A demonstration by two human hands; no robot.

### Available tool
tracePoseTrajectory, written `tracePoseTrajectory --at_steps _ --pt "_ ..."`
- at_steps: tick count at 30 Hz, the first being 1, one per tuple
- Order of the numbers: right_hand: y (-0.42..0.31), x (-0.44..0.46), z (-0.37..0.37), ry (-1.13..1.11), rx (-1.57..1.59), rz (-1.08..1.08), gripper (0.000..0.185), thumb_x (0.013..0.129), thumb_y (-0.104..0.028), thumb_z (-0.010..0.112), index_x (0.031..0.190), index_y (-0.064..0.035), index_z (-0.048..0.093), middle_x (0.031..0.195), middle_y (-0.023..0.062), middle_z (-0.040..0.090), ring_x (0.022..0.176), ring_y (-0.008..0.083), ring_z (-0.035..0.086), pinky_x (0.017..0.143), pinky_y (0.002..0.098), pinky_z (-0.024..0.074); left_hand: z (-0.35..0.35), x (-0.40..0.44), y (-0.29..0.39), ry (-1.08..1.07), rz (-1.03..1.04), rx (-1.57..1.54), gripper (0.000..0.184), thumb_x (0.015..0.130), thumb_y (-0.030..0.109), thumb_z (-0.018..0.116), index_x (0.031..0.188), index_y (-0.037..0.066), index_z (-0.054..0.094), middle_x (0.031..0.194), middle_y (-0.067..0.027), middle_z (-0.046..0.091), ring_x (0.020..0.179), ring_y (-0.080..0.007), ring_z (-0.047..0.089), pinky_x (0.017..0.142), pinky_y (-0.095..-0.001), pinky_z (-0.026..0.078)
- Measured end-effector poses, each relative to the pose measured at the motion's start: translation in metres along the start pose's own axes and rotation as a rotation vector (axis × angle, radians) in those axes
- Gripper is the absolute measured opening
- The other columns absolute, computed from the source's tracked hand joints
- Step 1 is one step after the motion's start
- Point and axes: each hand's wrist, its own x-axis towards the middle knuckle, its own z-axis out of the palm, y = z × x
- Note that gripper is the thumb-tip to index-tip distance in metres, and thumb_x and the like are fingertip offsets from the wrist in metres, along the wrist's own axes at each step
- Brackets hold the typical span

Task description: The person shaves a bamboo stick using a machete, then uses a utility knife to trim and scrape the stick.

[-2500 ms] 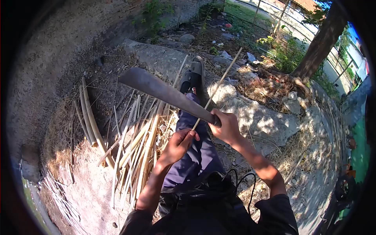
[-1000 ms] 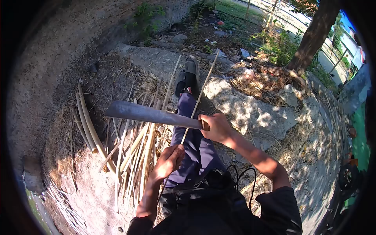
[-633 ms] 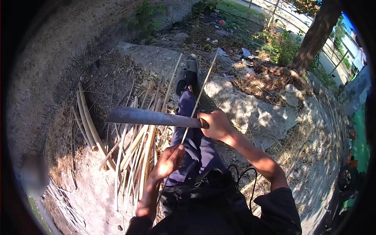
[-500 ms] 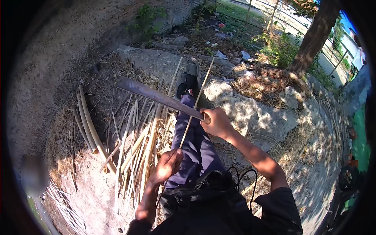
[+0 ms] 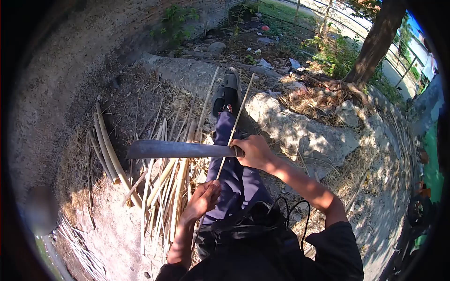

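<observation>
My right hand (image 5: 253,151) is closed round the handle of a machete (image 5: 183,149), whose long, wide blade points left, nearly level across my leg. Where the blade meets the handle it crosses a thin bamboo strip (image 5: 242,104); whether the edge bites into it I cannot tell. My left hand (image 5: 203,199) pinches the lower part of that strip, which slants up and away over my trouser leg (image 5: 229,175) toward my shoe (image 5: 229,89). Its lower end runs down past my left wrist.
Several split bamboo pieces (image 5: 179,187) lie in a pile left of my leg, with thicker curved lengths (image 5: 107,140) farther left. A rock (image 5: 300,129) is on the right, below a tree trunk (image 5: 377,47). Thin strips (image 5: 77,243) lie at the lower left.
The machete blade has swung from slanting up-left to nearly level, as my right hand came slightly down and toward me. My left hand still grips the strip, almost in the same place.
</observation>
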Motion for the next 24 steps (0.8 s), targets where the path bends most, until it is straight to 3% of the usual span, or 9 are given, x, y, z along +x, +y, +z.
tracePoseTrajectory --at_steps 1,7,9,11,14,18,20,23,24 --pt "0.005 0.006 -0.001 -0.047 -0.075 0.008 0.028 0.079 -0.021 0.074 0.106 -0.0155 0.078 0.082 0.0161 0.075 0.079 0.0411 0.074 0.076 0.0536 0.0596 -0.002 -0.002 -0.003 0.002 -0.009 0.001 0.038 0.117 0.039 0.045 0.086 0.017 0.044 0.067 0.0103 0.029 0.05 -0.0024 0.024 0.044 -0.0231 0.02" --pt "0.135 0.054 -0.02 0.26 -0.079 0.461 0.018 0.081 -0.017 0.073 0.097 -0.0077 0.076 0.082 0.0222 0.073 0.076 0.0398 0.074 0.068 0.0515 0.0579 -0.043 -0.02 -0.043 0.157 -0.019 -0.031 0.037 0.117 0.035 0.046 0.085 0.015 0.047 0.068 0.0086 0.032 0.052 -0.0046 0.028 0.046 -0.0247 0.023" --pt "0.15 0.05 -0.025 0.268 -0.068 0.451 0.014 0.08 -0.014 0.073 0.089 -0.0034 0.071 0.078 0.0216 0.071 0.072 0.0389 0.071 0.067 0.0498 0.0565 -0.057 -0.023 -0.049 0.443 0.203 0.408 0.036 0.113 0.03 0.049 0.085 0.008 0.055 0.068 0.0035 0.042 0.056 -0.0084 0.037 0.05 -0.0287 0.029" --pt "0.144 0.04 -0.016 0.269 0.062 0.5 0.017 0.081 -0.015 0.074 0.079 -0.0014 0.064 0.069 0.0183 0.065 0.064 0.0348 0.065 0.066 0.047 0.0521 -0.076 -0.012 -0.067 0.69 0.285 0.739 0.03 0.109 0.023 0.05 0.091 0.0 0.058 0.071 -0.0093 0.051 0.065 -0.0172 0.047 0.063 -0.0363 0.042" --pt "0.107 0.025 -0.006 0.25 0.303 0.49 0.033 0.085 -0.024 0.081 0.074 -0.001 0.062 0.061 0.0088 0.057 0.059 0.0202 0.055 0.062 0.0403 0.0473 -0.077 -0.006 -0.056 0.561 0.299 0.803 0.027 0.109 0.021 0.055 0.104 -0.003 0.066 0.079 -0.0168 0.062 0.073 -0.0227 0.058 0.074 -0.0396 0.05" --pt "0.058 0.024 0.0 0.121 0.584 0.613 0.046 0.089 -0.046 0.083 0.077 -0.0049 0.067 0.067 0.0026 0.066 0.062 0.0143 0.06 0.063 0.0358 0.0472 -0.047 0.005 -0.039 0.583 0.418 0.813 0.03 0.11 0.022 0.056 0.099 -0.003 0.067 0.069 -0.0107 0.057 0.065 -0.0142 0.051 0.061 -0.0355 0.043" --pt "0.051 0.027 0.009 0.145 0.577 0.578 0.044 0.087 -0.045 0.085 0.077 -0.0068 0.066 0.065 0.0006 0.062 0.063 0.013 0.057 0.064 0.0343 0.0476 -0.027 0.002 -0.023 0.525 0.36 0.771 0.03 0.109 0.023 0.06 0.092 -0.002 0.064 0.063 -0.0132 0.058 0.053 -0.0177 0.05 0.054 -0.0369 0.04" --pt "0.043 0.029 0.013 0.208 0.544 0.524 0.043 0.086 -0.04 0.088 0.074 -0.0081 0.062 0.064 -0.0012 0.059 0.062 0.0121 0.054 0.063 0.033 0.0471 -0.024 0.007 -0.033 0.45 0.41 0.783 0.03 0.109 0.022 0.06 0.09 -0.001 0.065 0.062 -0.0141 0.056 0.051 -0.0165 0.049 0.053 -0.0361 0.04" --pt "0.037 0.03 0.008 0.218 0.532 0.512 0.043 0.085 -0.037 0.089 0.072 -0.0088 0.06 0.064 -0.0022 0.057 0.06 0.0116 0.052 0.061 0.0327 0.0464 -0.016 0.004 -0.025 0.436 0.37 0.846 0.027 0.108 0.021 0.06 0.092 -0.001 0.064 0.065 -0.0185 0.059 0.052 -0.025 0.056 0.054 -0.0383 0.043"
